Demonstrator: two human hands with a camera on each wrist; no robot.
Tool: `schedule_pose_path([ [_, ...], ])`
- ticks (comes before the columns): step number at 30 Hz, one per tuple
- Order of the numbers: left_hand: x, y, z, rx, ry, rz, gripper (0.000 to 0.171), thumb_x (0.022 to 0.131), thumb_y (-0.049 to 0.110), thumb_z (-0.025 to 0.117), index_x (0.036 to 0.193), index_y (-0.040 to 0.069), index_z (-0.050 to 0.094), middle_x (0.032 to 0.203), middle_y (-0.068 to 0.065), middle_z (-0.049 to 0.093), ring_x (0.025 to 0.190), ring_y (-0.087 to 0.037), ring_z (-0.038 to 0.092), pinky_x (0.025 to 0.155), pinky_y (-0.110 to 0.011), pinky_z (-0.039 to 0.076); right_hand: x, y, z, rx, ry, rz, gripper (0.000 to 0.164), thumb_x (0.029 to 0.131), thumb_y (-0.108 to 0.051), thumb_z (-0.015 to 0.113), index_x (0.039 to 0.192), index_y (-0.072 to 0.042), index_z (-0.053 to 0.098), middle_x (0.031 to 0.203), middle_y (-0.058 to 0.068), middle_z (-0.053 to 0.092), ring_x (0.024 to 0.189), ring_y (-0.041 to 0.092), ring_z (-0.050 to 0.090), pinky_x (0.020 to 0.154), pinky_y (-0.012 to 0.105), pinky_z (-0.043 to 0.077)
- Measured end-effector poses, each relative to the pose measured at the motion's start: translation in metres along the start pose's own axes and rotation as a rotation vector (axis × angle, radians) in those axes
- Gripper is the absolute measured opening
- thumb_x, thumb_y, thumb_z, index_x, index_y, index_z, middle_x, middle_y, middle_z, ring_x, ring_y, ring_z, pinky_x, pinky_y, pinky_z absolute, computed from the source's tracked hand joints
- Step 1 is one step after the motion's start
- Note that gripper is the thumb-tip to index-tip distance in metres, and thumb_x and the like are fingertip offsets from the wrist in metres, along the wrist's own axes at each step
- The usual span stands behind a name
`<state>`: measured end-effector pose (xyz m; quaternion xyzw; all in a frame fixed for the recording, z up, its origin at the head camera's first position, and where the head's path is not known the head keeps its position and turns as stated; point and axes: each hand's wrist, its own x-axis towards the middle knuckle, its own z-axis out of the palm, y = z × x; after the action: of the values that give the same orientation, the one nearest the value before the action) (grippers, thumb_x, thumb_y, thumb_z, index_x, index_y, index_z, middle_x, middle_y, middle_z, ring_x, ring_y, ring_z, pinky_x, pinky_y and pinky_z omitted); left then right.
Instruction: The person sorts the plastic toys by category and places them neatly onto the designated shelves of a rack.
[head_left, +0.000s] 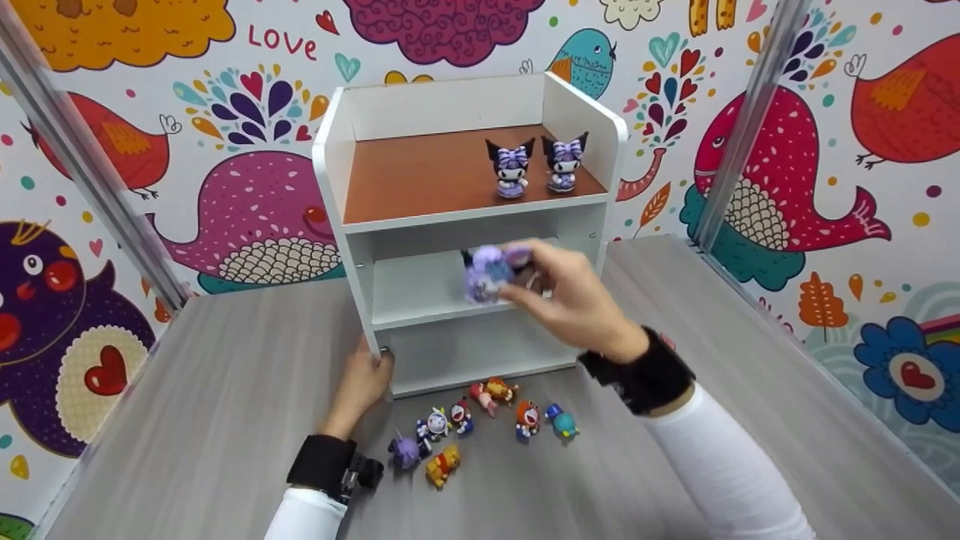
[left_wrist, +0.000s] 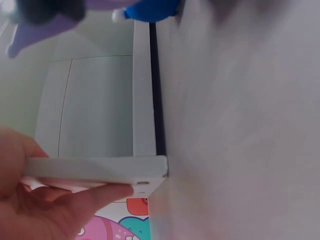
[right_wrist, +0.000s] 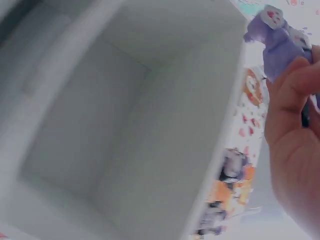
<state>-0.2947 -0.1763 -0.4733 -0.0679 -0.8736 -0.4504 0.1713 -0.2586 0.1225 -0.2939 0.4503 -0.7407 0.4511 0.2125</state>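
My right hand (head_left: 566, 292) pinches a small purple figurine (head_left: 486, 277) between thumb and fingers, in front of the middle compartment of a white shelf unit (head_left: 472, 210). The figurine is blurred in the head view; the right wrist view shows its purple body (right_wrist: 282, 55) jutting past the fingertips. Low at the unit's left side, my left hand (head_left: 365, 386) grips the front edge of the side panel (left_wrist: 95, 167), thumb on one face and fingers on the other. Two black-and-purple figurines, one (head_left: 511, 172) left of the other (head_left: 564, 165), stand upright on the brown top board at its right.
Several small figurines lie on the grey table (head_left: 247, 420) before the unit, among them a yellow bear (head_left: 443, 465), a purple one (head_left: 405, 452), an orange-hooded one (head_left: 527, 418) and a teal one (head_left: 562, 422). Walls with cartoon prints (head_left: 255, 217) stand behind and at both sides.
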Motion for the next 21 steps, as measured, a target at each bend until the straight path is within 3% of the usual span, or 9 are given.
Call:
schedule_pose_path([
  [5, 0.001, 0.0, -0.002, 0.015, 0.007, 0.007, 0.05, 0.092, -0.001, 0.051, 0.138, -0.015, 0.038, 0.074, -0.023, 0.065, 0.058, -0.022, 0.058, 0.054, -0.037, 0.049, 0.04, -0.014, -0.009, 0.005, 0.101, 0.09, 0.047, 0.086, 0.0, 0.072, 0.128, 0.009, 0.053, 0.103, 0.018, 0.071, 0.069, 0.014, 0.062, 0.058, 0.02, 0.051],
  [8, 0.001, 0.0, -0.001, 0.024, 0.011, -0.001, 0.05, 0.092, 0.0, 0.052, 0.138, -0.015, 0.039, 0.07, -0.021, 0.066, 0.056, -0.02, 0.057, 0.052, -0.035, 0.048, 0.06, -0.014, -0.011, 0.036, 0.122, 0.123, 0.06, 0.088, 0.002, 0.07, 0.14, 0.005, 0.04, 0.108, 0.016, 0.069, 0.066, 0.018, 0.06, 0.059, 0.021, 0.049],
  [11, 0.0, 0.0, 0.0, 0.014, 0.003, -0.008, 0.048, 0.092, 0.0, 0.052, 0.137, -0.014, 0.041, 0.063, -0.014, 0.062, 0.052, -0.015, 0.052, 0.05, -0.033, 0.046, 0.072, -0.013, -0.012, 0.001, 0.099, 0.116, 0.063, 0.091, 0.0, 0.068, 0.145, -0.001, 0.035, 0.105, 0.013, 0.065, 0.064, 0.015, 0.054, 0.059, 0.021, 0.046],
  [14, -0.001, 0.001, 0.0, 0.006, -0.001, -0.008, 0.048, 0.092, 0.0, 0.052, 0.137, -0.014, 0.04, 0.063, -0.012, 0.061, 0.052, -0.013, 0.051, 0.05, -0.033, 0.046, 0.081, -0.013, -0.012, -0.07, 0.066, 0.088, 0.056, 0.095, -0.004, 0.065, 0.144, -0.004, 0.039, 0.103, 0.01, 0.062, 0.062, 0.013, 0.05, 0.057, 0.021, 0.041],
  [21, 0.0, 0.0, 0.0, 0.017, 0.013, -0.01, 0.049, 0.092, 0.0, 0.053, 0.138, -0.012, 0.041, 0.072, -0.022, 0.065, 0.057, -0.021, 0.057, 0.054, -0.037, 0.049, 0.101, -0.018, -0.007, -0.156, -0.017, 0.095, 0.048, 0.102, -0.004, 0.051, 0.147, -0.008, 0.036, 0.12, 0.012, 0.058, 0.064, 0.018, 0.059, 0.06, 0.025, 0.05],
])
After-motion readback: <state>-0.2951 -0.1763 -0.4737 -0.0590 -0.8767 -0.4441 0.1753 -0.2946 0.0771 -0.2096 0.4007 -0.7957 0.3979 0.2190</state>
